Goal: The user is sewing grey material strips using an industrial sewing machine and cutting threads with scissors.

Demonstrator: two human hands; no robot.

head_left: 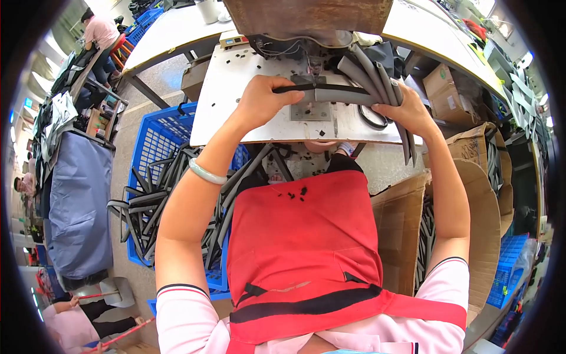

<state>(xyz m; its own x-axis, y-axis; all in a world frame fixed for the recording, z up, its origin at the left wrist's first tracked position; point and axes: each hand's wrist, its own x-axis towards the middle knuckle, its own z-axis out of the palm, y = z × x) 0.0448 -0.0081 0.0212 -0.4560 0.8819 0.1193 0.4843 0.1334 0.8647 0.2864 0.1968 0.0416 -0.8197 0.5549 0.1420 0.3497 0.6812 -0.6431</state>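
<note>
A grey strip with a black edge (342, 94) lies across the metal plate (302, 112) of a sewing machine (309, 20), under its needle area. My left hand (265, 103) is closed on the strip's left end, thumb on the near side. My right hand (408, 110) is closed round the strip's right part, beside a fanned bundle of similar grey strips (368, 66). Some strips hang past the table's front edge below that hand. Near my right fingers lies a black loop (372, 121), partly hidden. Whether the needle is in the strip is too small to tell.
Small black scraps dot the white machine table (227, 97). At my left, a blue crate (159, 133) overflows with grey and black strips. Cardboard boxes (401, 221) stand at my right, with strips inside. Other people sit and stand at the far left.
</note>
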